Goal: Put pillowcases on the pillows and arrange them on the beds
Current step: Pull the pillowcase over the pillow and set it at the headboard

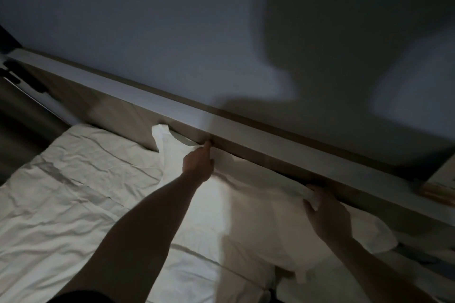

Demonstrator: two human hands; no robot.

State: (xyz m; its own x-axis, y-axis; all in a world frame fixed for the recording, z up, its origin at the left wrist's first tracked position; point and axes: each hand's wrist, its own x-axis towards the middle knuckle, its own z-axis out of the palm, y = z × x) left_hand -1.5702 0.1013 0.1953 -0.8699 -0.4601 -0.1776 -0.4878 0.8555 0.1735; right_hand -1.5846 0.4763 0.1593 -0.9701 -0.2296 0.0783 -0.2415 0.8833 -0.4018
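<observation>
Left hand (pixel 198 163) pinches pillow (pixel 258 209) top corner at headboard (pixel 246 130); right hand (pixel 325 216) grips far edge. I'd pull both evenly, seat pillow flush w/ headboard.

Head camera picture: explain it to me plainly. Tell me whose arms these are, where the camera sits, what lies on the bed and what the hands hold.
There is no machine here. A person wears a camera on the head, so the one picture looks forward and down along that person's own arms. The room is dim.

Below is a bed with creased pale bedding. A white pillow in its case lies at the head of the bed, along the headboard.

The left hand reaches to the pillow's far edge by the headboard, one finger stretched towards the case; whether it pinches fabric is unclear. The right hand grips a fold of the case at the pillow's top edge. Both seem to be settling the pillow into place.
</observation>
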